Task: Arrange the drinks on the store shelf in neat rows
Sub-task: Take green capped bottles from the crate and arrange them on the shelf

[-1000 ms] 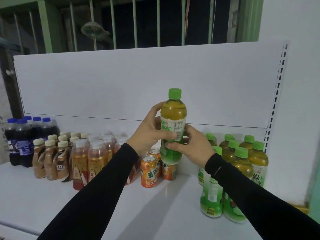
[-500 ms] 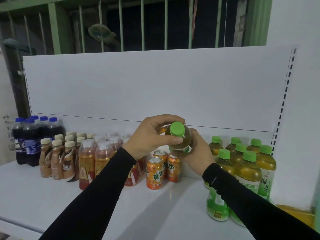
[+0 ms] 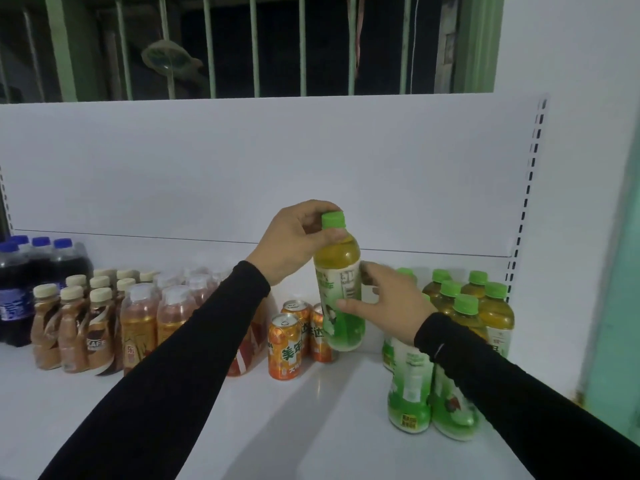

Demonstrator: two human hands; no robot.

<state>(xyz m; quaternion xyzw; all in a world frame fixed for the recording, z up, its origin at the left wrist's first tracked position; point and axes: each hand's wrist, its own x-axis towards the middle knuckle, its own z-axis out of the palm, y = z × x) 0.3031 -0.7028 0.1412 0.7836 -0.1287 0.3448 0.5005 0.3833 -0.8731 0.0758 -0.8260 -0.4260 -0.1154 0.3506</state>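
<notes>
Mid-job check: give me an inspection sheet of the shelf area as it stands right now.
Surface: white shelf, front area bare.
Job's things: green tea bottle held near the orange cans; green tea group at right; amber bottles, coffee bottles and cola bottles at left.
Clutter: nothing seen.
Hands: left hand grips the bottle's neck; right hand touches its label.
Cables: thin cord hanging by the window.
Surroundings: barred window, green frame.
</notes>
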